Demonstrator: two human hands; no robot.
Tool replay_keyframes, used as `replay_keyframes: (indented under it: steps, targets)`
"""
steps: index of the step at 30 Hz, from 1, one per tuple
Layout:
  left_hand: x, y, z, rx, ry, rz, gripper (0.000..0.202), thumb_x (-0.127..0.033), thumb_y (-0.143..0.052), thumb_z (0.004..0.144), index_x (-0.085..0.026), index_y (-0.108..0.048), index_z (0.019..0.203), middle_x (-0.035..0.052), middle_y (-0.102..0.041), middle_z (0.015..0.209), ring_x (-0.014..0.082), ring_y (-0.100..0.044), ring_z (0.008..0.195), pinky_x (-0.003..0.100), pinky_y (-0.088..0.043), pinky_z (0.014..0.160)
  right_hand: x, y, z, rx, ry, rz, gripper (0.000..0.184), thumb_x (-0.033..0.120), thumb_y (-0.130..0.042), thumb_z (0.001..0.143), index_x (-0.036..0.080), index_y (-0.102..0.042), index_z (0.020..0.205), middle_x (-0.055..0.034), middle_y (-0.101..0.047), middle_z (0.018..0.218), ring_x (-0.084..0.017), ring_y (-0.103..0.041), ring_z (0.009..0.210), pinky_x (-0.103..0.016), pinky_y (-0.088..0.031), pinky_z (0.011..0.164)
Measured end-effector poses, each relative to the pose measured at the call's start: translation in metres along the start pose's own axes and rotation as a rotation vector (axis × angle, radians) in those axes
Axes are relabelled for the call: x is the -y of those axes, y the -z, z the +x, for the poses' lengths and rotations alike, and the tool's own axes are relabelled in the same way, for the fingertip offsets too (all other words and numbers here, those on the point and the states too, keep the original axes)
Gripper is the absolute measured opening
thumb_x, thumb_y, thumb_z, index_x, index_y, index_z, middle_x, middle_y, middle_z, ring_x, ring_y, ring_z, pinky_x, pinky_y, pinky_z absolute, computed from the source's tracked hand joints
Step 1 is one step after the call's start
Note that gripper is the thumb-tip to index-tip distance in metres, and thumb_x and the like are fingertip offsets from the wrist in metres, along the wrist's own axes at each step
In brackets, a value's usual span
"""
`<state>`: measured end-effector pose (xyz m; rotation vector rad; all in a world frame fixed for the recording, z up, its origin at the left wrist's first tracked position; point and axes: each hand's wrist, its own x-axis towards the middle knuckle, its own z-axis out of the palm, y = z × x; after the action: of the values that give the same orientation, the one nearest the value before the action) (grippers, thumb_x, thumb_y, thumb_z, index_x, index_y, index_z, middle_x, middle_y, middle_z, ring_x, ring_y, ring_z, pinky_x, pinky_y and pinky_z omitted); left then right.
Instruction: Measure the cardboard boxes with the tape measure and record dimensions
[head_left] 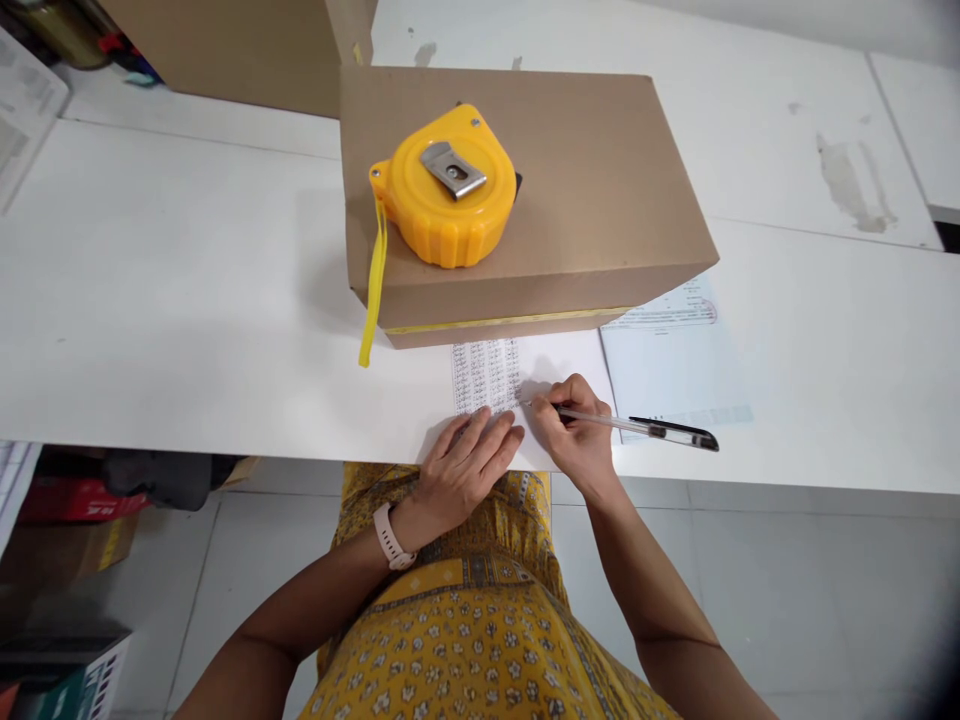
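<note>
The right hand (576, 432) pinches the pen (626, 424), probably light and stiff, best gripped near its tip; the left hand (461, 472) lies open on paper (486, 378).

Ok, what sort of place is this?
Probably a packing or office workspace: a brown cardboard box with a yellow-orange plastic tape measure on top, and white paper bearing columns of writing.

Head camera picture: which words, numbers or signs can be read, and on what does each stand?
No text can be read surely.
White sheet: columns of writing, too small.
Light blue paper: print and a reddish stamp, too small.
Red package: pale characters, blurred.
Green and white box: pale lettering, blurred.
Paper at upper left: grey marks, blurred.
Tape measure: none on the side in view.
</note>
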<state>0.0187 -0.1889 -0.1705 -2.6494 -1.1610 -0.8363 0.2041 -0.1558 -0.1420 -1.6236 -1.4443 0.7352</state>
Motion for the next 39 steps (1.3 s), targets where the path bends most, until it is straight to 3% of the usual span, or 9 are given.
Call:
replay_keyframes:
  steps: [11, 15, 18, 21, 24, 27, 30, 34, 39]
  targets:
    - [0.0, 0.002, 0.001, 0.011, -0.007, 0.017, 0.029, -0.025, -0.056, 0.104, -0.018, -0.07, 0.129, 0.0055, -0.07, 0.139, 0.0248, -0.063, 0.128, 0.04, -0.046, 0.109, 0.001, -0.002, 0.0, -0.015, -0.01, 0.01, 0.025, 0.025, -0.065, 0.085, 0.025, -0.045, 0.07, 0.0089, -0.045, 0.053, -0.01, -0.039, 0.047, -0.025, -0.031, 0.049]
    - [0.001, 0.003, 0.001, 0.02, -0.01, 0.016, 0.03, -0.026, -0.057, 0.104, -0.018, -0.069, 0.131, 0.0053, -0.07, 0.139, 0.0245, -0.063, 0.128, 0.04, -0.047, 0.108, -0.004, 0.0, -0.002, -0.168, 0.0, 0.074, 0.025, 0.03, -0.065, 0.09, 0.025, -0.046, 0.074, 0.0074, -0.048, 0.058, -0.011, -0.041, 0.051, -0.026, -0.034, 0.052]
    - [0.002, 0.003, 0.002, 0.011, -0.016, 0.015, 0.031, -0.025, -0.057, 0.104, -0.017, -0.068, 0.132, 0.0061, -0.071, 0.137, 0.0248, -0.064, 0.126, 0.041, -0.047, 0.107, -0.013, 0.021, 0.008, -0.359, 0.03, -0.024, 0.02, 0.038, -0.067, 0.092, 0.024, -0.054, 0.085, 0.0026, -0.057, 0.071, -0.014, -0.051, 0.061, -0.028, -0.041, 0.058]
    - [0.003, 0.0, 0.001, -0.012, -0.023, 0.017, 0.03, -0.025, -0.06, 0.102, -0.016, -0.069, 0.13, 0.0065, -0.072, 0.134, 0.0247, -0.065, 0.125, 0.04, -0.047, 0.107, -0.03, 0.056, 0.032, -0.397, 0.122, -0.307, 0.014, 0.036, -0.063, 0.093, 0.022, -0.063, 0.097, -0.0042, -0.063, 0.087, -0.02, -0.058, 0.078, -0.035, -0.048, 0.071]
    - [0.001, 0.001, 0.001, 0.005, -0.018, -0.02, 0.034, -0.03, -0.065, 0.1, -0.014, -0.067, 0.13, 0.0086, -0.073, 0.132, 0.0273, -0.064, 0.124, 0.043, -0.05, 0.105, -0.053, 0.083, 0.059, -0.256, 0.288, -0.563, 0.026, 0.022, -0.046, 0.097, 0.024, -0.069, 0.107, -0.0098, -0.065, 0.1, -0.026, -0.059, 0.097, -0.041, -0.049, 0.084]
    - [0.001, 0.017, 0.008, -0.001, 0.041, -0.204, 0.036, -0.036, -0.066, 0.1, -0.013, -0.064, 0.128, 0.0123, -0.072, 0.131, 0.0287, -0.064, 0.124, 0.045, -0.054, 0.104, -0.074, 0.091, 0.073, -0.156, 0.349, -0.641, 0.045, 0.012, -0.037, 0.093, 0.023, -0.068, 0.124, -0.0124, -0.069, 0.109, -0.028, -0.06, 0.103, -0.044, -0.051, 0.088]
    - [0.014, 0.052, 0.03, -0.19, 0.101, -0.301, 0.029, -0.027, -0.068, 0.098, -0.015, -0.062, 0.125, 0.0126, -0.072, 0.125, 0.0247, -0.065, 0.121, 0.042, -0.057, 0.101, -0.086, 0.089, 0.073, -0.217, 0.339, -0.567, 0.052, 0.01, -0.036, 0.092, 0.018, -0.061, 0.137, -0.0129, -0.072, 0.109, -0.027, -0.064, 0.101, -0.044, -0.053, 0.091]
    - [0.055, 0.093, 0.086, -0.451, 0.175, -0.117, 0.039, -0.028, -0.074, 0.092, -0.024, -0.06, 0.128, 0.0094, -0.069, 0.129, 0.0281, -0.063, 0.123, 0.051, -0.049, 0.108, -0.088, 0.087, 0.07, -0.28, 0.277, -0.467, 0.048, 0.016, -0.038, 0.095, 0.019, -0.059, 0.137, -0.012, -0.075, 0.109, -0.026, -0.067, 0.103, -0.044, -0.055, 0.092]
    - [0.106, 0.093, 0.15, -0.205, 0.387, -0.252, 0.075, -0.047, -0.083, 0.079, -0.024, -0.05, 0.142, 0.0144, -0.057, 0.146, 0.0374, -0.051, 0.137, 0.054, -0.04, 0.115, -0.091, 0.088, 0.072, -0.304, 0.243, -0.418, 0.04, 0.024, -0.046, 0.092, 0.021, -0.065, 0.128, -0.0106, -0.077, 0.105, -0.026, -0.069, 0.096, -0.045, -0.057, 0.086]
